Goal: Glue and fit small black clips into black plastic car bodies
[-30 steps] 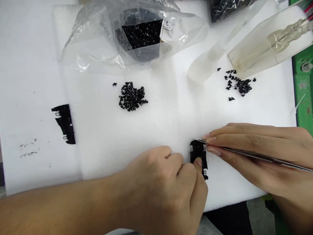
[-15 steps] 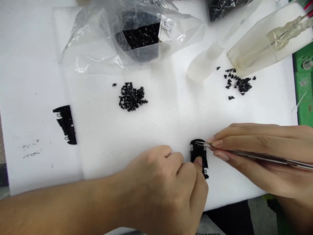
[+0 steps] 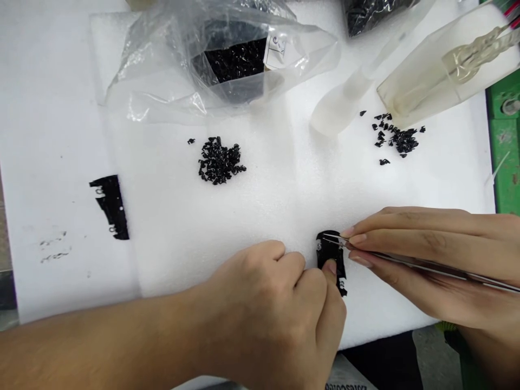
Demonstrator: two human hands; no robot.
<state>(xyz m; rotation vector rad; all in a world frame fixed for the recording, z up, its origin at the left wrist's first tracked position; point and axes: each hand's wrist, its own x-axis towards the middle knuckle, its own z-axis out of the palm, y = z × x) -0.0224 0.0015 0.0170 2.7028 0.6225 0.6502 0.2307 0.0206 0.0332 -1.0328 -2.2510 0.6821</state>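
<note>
A small black part [image 3: 327, 249] lies on the white foam sheet [image 3: 174, 216] near its front edge. My left hand [image 3: 280, 303] is curled beside it, with a fingertip pressing on the part's middle. Metal tweezers [image 3: 410, 261] are pinched in my right hand [image 3: 414, 254], and their tips rest over the upper end of the part. Whether anything tiny is between the tips is too small to tell. Another black part [image 3: 115, 208] lies at the far left.
Small black pieces form a pile [image 3: 220, 161] mid-sheet and a second pile [image 3: 403, 140] on the right. Behind them are an open clear bag [image 3: 239, 65] of black pieces, a translucent bottle [image 3: 339, 105] and a clear container [image 3: 447, 70]. A green surface [image 3: 504, 157] borders the right.
The tweezers have shifted slightly to the left over the black part, and my right hand has moved a little with them. My left hand stays in place.
</note>
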